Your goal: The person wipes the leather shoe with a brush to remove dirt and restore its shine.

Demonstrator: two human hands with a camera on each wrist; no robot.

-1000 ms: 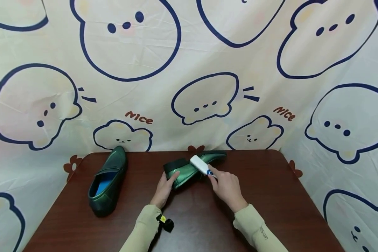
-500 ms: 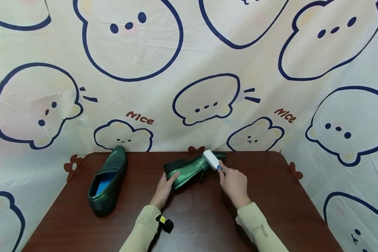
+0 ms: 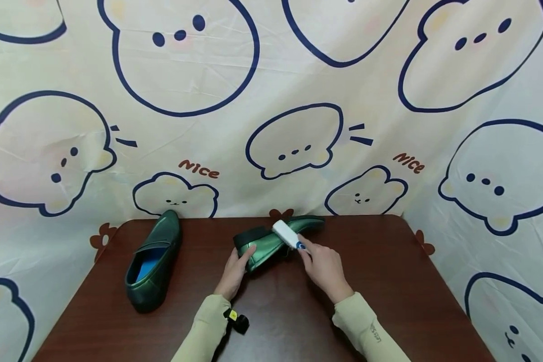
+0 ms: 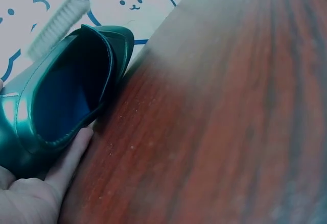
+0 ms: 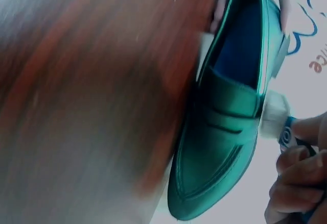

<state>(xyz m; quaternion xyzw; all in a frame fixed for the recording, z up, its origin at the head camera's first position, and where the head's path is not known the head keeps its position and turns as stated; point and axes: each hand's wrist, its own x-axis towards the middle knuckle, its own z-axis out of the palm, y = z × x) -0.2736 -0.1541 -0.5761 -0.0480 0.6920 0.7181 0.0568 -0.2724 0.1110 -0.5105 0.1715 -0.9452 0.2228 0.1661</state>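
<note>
A green loafer [image 3: 264, 250] lies on its side on the table, its sole turned away and its opening toward me. My left hand [image 3: 232, 274] grips it by the heel, thumb over the side. In the left wrist view a finger [image 4: 72, 155] lies along the rim of the opening. My right hand [image 3: 326, 269] holds a white brush [image 3: 286, 234] by its blue-marked handle. Its bristles rest against the upturned side of the shoe, near the middle. The right wrist view has the brush head [image 5: 276, 116] beside the loafer's strap [image 5: 225, 122].
A second green loafer [image 3: 156, 261] with a blue insole stands upright on the left of the brown table [image 3: 289, 327]. A black strap piece [image 3: 240, 322] hangs at the left wrist. Behind the table's far edge rises a printed cloth [image 3: 226, 146].
The brush slid toward the toe half a second ago and has since come back toward the heel, to the middle of the side. The left hand and the loafer stay in place.
</note>
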